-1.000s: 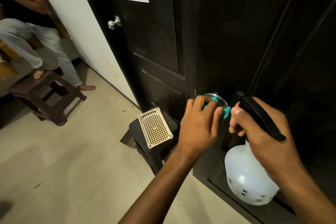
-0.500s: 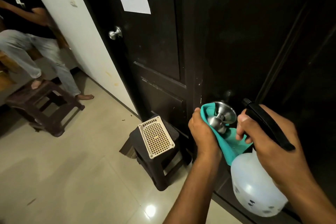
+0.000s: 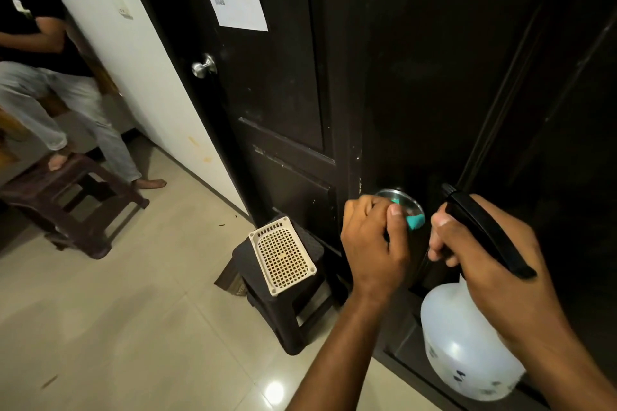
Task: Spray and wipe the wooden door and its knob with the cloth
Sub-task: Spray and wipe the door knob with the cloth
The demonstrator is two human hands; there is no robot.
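**Cloth closing over the door knob**

The left hand [image 3: 374,243] is curling its fingers round the teal cloth [image 3: 415,221] and gripping the knob [image 3: 400,200] through it; only a scrap of cloth is showing at the hand's 2 o'clock. The knob's metal plate is peeking out at 12 o'clock of the hand, against the dark wooden door [image 3: 434,77]. The right hand [image 3: 494,264] is gripping the spray bottle [image 3: 464,347], fingers wrapping its black trigger head, at 3 o'clock of the knob. A perforated basket [image 3: 282,255] is sitting on a dark stool [image 3: 290,310] at 9 o'clock.
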